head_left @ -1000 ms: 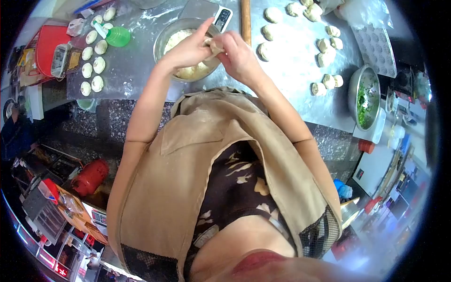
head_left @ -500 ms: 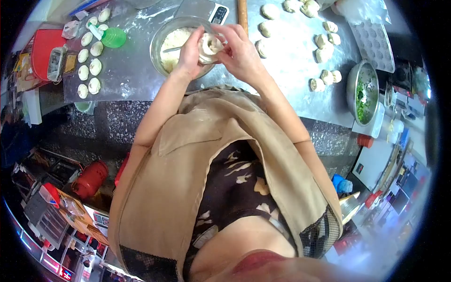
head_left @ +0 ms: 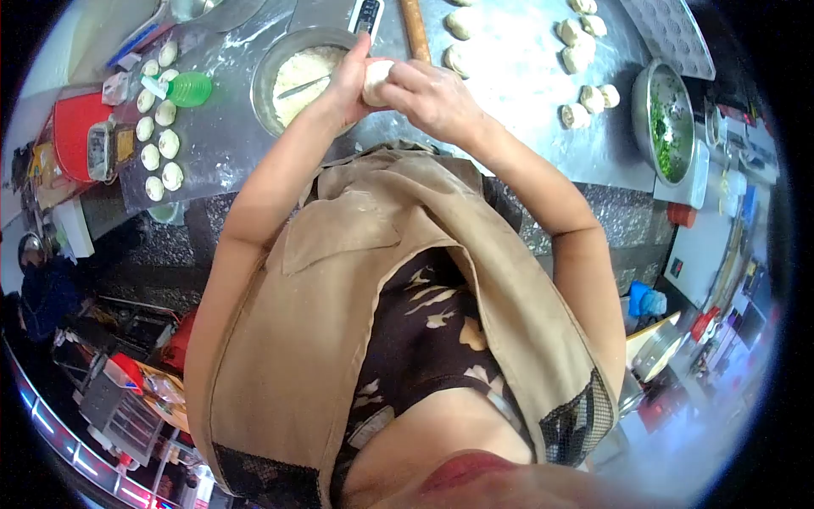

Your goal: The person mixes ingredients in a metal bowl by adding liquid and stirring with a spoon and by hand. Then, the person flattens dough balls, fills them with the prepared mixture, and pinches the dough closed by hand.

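A white dough bun (head_left: 376,82) lies in my left hand (head_left: 346,89), its fingers curled around the side. My right hand (head_left: 431,100) has its bent fingers closed on the bun's right edge and hides part of it. Just left of the hands, a metal bowl (head_left: 261,78) holds a pale, crumbly filling (head_left: 298,68). A thin metal utensil (head_left: 298,88) rests in that filling. Beyond my right hand lies a wooden rolling pin (head_left: 415,30).
Shaped buns (head_left: 168,142) stand in rows at the table's left, beside a green spray bottle (head_left: 188,89). Several dough pieces (head_left: 575,56) sit to the right. A metal bowl with chopped greens (head_left: 661,136) stands at the right edge. A scale (head_left: 366,15) lies behind the filling bowl.
The bun's ring-shaped opening, facing up before, no longer shows; its visible side looks smooth. My right fingers have folded over its edge. The camera view has shifted.
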Available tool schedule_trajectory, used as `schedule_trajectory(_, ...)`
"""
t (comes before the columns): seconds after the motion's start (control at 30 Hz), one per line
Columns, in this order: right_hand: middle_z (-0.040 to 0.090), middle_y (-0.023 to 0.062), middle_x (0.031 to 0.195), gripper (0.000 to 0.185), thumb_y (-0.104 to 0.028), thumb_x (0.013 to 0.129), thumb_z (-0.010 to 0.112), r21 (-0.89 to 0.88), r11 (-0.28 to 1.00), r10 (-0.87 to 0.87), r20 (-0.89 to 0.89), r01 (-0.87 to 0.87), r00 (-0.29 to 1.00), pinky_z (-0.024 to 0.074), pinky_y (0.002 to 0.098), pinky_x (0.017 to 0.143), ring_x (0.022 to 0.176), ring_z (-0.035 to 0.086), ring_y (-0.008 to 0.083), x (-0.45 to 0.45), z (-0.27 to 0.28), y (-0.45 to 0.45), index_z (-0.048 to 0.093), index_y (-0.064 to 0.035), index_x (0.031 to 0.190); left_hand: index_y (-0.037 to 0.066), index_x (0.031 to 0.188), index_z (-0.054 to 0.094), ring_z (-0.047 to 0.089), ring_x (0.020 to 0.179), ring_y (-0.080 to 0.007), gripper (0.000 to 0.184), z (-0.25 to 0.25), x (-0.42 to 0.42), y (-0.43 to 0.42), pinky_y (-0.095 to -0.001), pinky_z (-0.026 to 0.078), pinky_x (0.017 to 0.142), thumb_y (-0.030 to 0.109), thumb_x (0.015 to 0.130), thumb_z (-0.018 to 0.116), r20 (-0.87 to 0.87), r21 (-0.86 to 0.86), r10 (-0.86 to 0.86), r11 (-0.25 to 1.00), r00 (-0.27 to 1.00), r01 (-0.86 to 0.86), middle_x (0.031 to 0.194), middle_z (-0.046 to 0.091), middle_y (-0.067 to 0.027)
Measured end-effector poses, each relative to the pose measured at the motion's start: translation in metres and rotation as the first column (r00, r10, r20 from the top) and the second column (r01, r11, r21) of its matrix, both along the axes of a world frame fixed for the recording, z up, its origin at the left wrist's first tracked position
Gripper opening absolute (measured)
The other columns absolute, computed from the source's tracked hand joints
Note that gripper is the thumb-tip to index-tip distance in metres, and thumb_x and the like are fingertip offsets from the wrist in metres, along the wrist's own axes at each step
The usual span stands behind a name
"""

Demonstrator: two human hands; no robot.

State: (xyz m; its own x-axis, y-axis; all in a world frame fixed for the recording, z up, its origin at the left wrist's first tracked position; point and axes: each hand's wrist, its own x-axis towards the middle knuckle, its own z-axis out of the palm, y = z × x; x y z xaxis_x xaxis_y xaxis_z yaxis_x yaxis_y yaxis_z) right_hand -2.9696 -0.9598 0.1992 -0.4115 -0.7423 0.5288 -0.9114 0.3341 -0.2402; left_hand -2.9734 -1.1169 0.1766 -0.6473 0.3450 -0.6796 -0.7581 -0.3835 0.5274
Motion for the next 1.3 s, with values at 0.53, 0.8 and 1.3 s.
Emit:
schedule_trajectory(0.53,0.061,0.0141,0.098,0.036,-0.008,0.078,0.058,-0.337,0.69,-0.464,0.473,0.641,0.749,0.0496,0.0279,0.065,0.079,0.061,0.0218,-0.027,-0.082,0.033,0.055,-0.0029,0.113,0.001,0.111,0.049,0.054,0.097,-0.0293,0.064,-0.023,-0.063,0.097,-0.0441,0.043,0.091,0.054,0.091,0.019,0.267,0.196,0.51,0.802,0.817,-0.565,0.106,0.056,-0.015)
schedule_trajectory(0.8,0.064,0.0123,0.094,0.037,-0.035,0.086,0.058,-0.002,0.307,-0.212,0.975,0.952,0.07,0.0466,0.0307,0.069,0.077,0.059,0.0168,-0.182,-0.158,0.139,0.06,0.0003,0.098,0.007,0.134,0.036,0.023,0.132,-0.025,0.06,-0.061,-0.064,0.156,-0.0424,0.02,0.106,0.05,0.092,0.038,-0.178,-0.174,-0.004,0.984,0.984,-0.028,0.14,0.032,-0.0102)
schedule_trajectory(1.3,0.057,0.0171,0.1,0.033,-0.037,0.076,0.06,0.089,0.292,-0.77,0.613,0.952,0.179,0.0357,0.0459,0.084,0.095,0.051,0.0355,-0.297,-0.207,0.17,0.067,-0.0057,0.085,0.005,0.128,0.04,0.046,0.115,-0.0222,0.041,-0.085,-0.093,0.152,-0.0357,0.039,0.094,0.027,0.095,0.044,-0.176,-0.43,0.18,0.871,0.968,-0.24,0.131,0.041,-0.0107)
